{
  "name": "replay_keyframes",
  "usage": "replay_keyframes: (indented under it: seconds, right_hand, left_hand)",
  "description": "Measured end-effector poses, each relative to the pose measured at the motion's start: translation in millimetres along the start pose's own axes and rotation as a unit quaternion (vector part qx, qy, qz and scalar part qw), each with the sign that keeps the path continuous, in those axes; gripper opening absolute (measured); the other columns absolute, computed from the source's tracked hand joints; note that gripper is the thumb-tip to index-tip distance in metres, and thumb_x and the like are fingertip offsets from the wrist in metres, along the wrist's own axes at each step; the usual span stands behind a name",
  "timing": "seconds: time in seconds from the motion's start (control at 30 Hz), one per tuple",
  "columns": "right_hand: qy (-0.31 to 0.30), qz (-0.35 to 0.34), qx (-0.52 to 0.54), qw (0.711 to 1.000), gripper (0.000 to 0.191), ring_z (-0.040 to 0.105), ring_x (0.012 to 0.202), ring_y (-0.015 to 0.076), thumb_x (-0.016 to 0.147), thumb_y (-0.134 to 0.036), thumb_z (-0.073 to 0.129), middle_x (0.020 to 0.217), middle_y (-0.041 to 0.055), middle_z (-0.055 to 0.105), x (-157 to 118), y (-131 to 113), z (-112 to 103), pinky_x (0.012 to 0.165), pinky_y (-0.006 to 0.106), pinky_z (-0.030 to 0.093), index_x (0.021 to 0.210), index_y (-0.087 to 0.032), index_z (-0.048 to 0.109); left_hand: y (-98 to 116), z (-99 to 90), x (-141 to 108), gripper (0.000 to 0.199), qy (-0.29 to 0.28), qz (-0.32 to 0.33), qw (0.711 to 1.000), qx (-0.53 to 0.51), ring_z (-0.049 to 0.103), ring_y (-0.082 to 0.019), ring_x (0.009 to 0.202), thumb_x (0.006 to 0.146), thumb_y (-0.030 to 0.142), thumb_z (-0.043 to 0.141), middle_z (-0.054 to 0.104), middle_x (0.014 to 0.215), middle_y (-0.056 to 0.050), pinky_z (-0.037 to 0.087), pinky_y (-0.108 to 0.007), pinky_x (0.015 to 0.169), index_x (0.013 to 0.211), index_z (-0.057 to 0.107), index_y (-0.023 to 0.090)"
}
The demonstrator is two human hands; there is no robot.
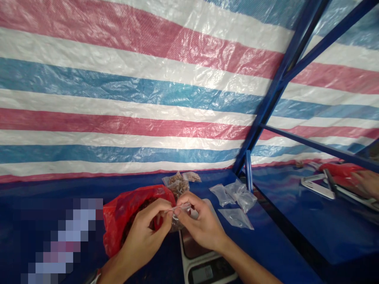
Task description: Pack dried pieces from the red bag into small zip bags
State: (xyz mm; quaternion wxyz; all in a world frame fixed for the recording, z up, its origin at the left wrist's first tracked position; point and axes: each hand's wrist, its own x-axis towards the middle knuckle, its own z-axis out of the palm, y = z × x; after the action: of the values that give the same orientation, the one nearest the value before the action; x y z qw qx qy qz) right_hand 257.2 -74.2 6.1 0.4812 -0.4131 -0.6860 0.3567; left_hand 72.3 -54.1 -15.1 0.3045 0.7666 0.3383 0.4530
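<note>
My left hand (148, 227) and my right hand (201, 223) meet at the lower middle, both closed on the top edge of a small clear plastic bag (177, 224) with dark contents. The bag hangs just over the left edge of a white scale (197, 260) with a dark plate and a lit display. Left of the bag, partly behind my left hand, an open red plastic bag (114, 219) holds dark brown pieces. Beyond my hands lie several filled clear bags (179, 187).
Several flat clear bags (237, 219) lie right of the scale on the blue table (266, 232). A blue metal frame (266, 102) slants up before a striped sheet (133, 90). At the far right, another person's hand (368, 183) is near a red bag (340, 171) and a white stand-like object (318, 187).
</note>
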Motion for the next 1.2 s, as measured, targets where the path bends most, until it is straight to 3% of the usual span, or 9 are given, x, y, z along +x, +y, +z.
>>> replay_keyframes:
  seconds: [0.17,0.27,0.4,0.5,0.67,0.77,0.9,1.03,1.2]
  right_hand:
    - [-0.011,-0.019,-0.033,0.999,0.020,0.054,0.074,0.0149,0.098,-0.036,0.064,0.081,0.0004,0.060,0.4,-3.2,-3.0,0.070,0.027,0.043,0.084,-0.021,0.064]
    - [0.011,-0.031,-0.035,0.999,0.023,0.058,0.076,0.0162,0.095,-0.041,0.069,0.082,0.0014,0.065,8.2,3.6,-23.7,0.071,0.028,0.045,0.084,-0.021,0.068]
    - [0.239,0.011,-0.030,0.971,0.036,0.056,0.069,0.0162,0.092,-0.055,0.068,0.076,0.0005,0.064,24.6,29.8,-60.4,0.065,0.028,0.046,0.088,-0.020,0.066]
    - [0.297,0.029,-0.047,0.953,0.042,0.060,0.071,0.0177,0.091,-0.060,0.068,0.078,0.0023,0.067,31.1,49.6,-75.3,0.069,0.030,0.049,0.091,-0.018,0.066]
    - [0.201,0.048,-0.159,0.965,0.049,0.063,0.070,0.0181,0.097,-0.060,0.058,0.091,0.0066,0.074,29.6,57.5,-89.4,0.066,0.030,0.050,0.112,-0.016,0.073]
    - [0.181,0.029,-0.279,0.943,0.049,0.068,0.085,0.0212,0.106,-0.053,0.043,0.106,0.0105,0.076,26.7,57.0,-110.2,0.078,0.033,0.053,0.114,-0.017,0.075]
    - [0.136,0.042,-0.395,0.907,0.025,0.064,0.094,0.0250,0.098,-0.033,0.059,0.105,0.0101,0.075,19.2,67.7,-131.0,0.091,0.039,0.049,0.110,-0.020,0.078]
    - [0.084,0.074,-0.480,0.870,0.029,0.056,0.104,0.0297,0.094,-0.013,0.057,0.106,0.0138,0.069,9.3,84.9,-124.6,0.095,0.043,0.043,0.111,-0.023,0.079]
    - [0.083,0.080,-0.522,0.845,0.028,0.051,0.102,0.0305,0.098,-0.012,0.050,0.104,0.0151,0.063,9.6,87.8,-119.1,0.093,0.044,0.042,0.100,-0.019,0.077]
  left_hand:
    - [4.6,-0.5,0.8,0.020,0.013,0.047,0.999,0.015,0.067,-0.013,0.073,0.101,0.020,0.057,0.070,0.081,-0.001,0.054,-0.022,0.070,0.083,0.066,0.021]
    - [2.2,-3.6,-0.8,0.012,0.033,0.080,0.994,0.074,0.072,-0.016,0.093,0.100,0.022,0.060,0.076,0.099,-0.002,0.058,-0.024,0.083,0.104,0.071,0.025]
    - [-6.0,-8.2,-6.4,0.036,0.091,0.109,0.968,0.206,0.071,-0.022,0.113,0.098,0.029,0.062,0.075,0.124,-0.004,0.057,-0.031,0.097,0.135,0.062,0.029]
    - [-8.5,-9.0,-9.3,0.036,0.089,0.147,0.953,0.250,0.072,-0.022,0.112,0.100,0.029,0.058,0.075,0.123,-0.005,0.057,-0.031,0.097,0.135,0.062,0.028]
    - [-4.4,-8.8,-5.8,0.028,0.099,0.175,0.948,0.248,0.073,-0.019,0.104,0.100,0.024,0.056,0.075,0.112,-0.004,0.057,-0.026,0.093,0.125,0.066,0.025]
    - [-2.7,-10.4,-3.1,0.024,0.099,0.186,0.949,0.235,0.073,-0.017,0.098,0.099,0.020,0.056,0.075,0.105,-0.003,0.057,-0.024,0.091,0.119,0.068,0.026]
    - [-4.7,-11.9,-3.8,0.026,0.095,0.200,0.949,0.225,0.073,-0.017,0.096,0.097,0.016,0.057,0.076,0.102,-0.003,0.058,-0.024,0.088,0.116,0.070,0.027]
    - [-9.9,-11.6,-6.0,0.027,0.088,0.228,0.940,0.239,0.073,-0.019,0.097,0.095,0.012,0.058,0.077,0.102,-0.003,0.057,-0.028,0.094,0.114,0.071,0.027]
    - [-20.9,-14.1,-12.0,0.031,0.105,0.259,0.924,0.261,0.073,-0.021,0.100,0.094,0.012,0.058,0.078,0.102,-0.002,0.055,-0.031,0.099,0.117,0.071,0.028]
